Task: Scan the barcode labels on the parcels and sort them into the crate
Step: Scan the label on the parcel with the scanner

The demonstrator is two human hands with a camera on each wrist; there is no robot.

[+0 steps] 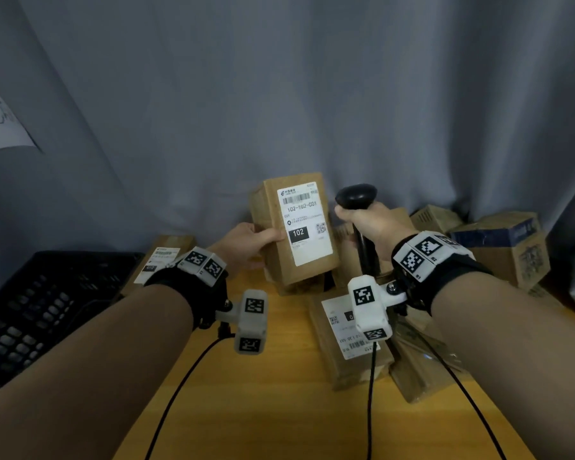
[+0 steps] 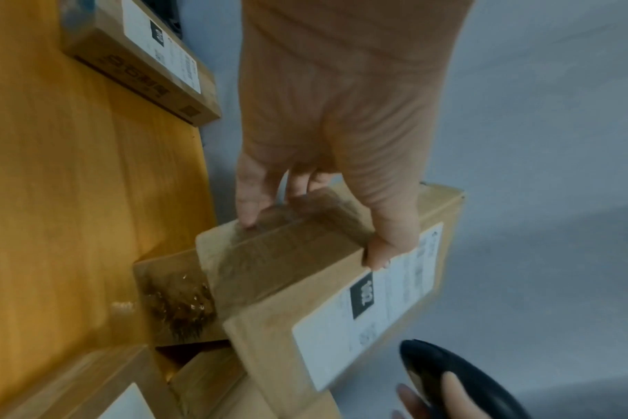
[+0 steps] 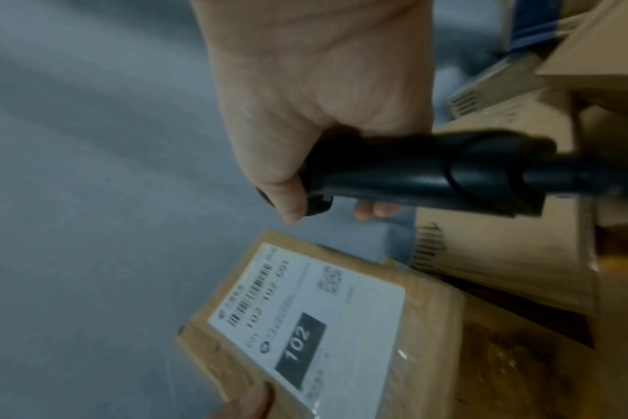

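Observation:
My left hand [image 1: 251, 242] grips a brown cardboard parcel [image 1: 276, 254] and holds it upright above the table, thumb on its front. Its white label [image 1: 304, 224] reads 102 and faces me. In the left wrist view my fingers [image 2: 251, 204] curl over the parcel's [image 2: 287, 255] top edge. My right hand [image 1: 367, 224] grips the handle of a black barcode scanner [image 1: 356, 195], whose head stands just right of the parcel's label. In the right wrist view the scanner handle [image 3: 413, 173] crosses my palm above the label [image 3: 305, 326]. A black crate [image 1: 47, 303] sits at the left.
Several more cardboard parcels lie on the wooden table [image 1: 246, 410]: one labelled parcel [image 1: 349, 340] under my right wrist, one [image 1: 161, 258] beside the crate, a large box [image 1: 508, 247] at the back right. A grey curtain hangs behind. Cables run off the wrist cameras.

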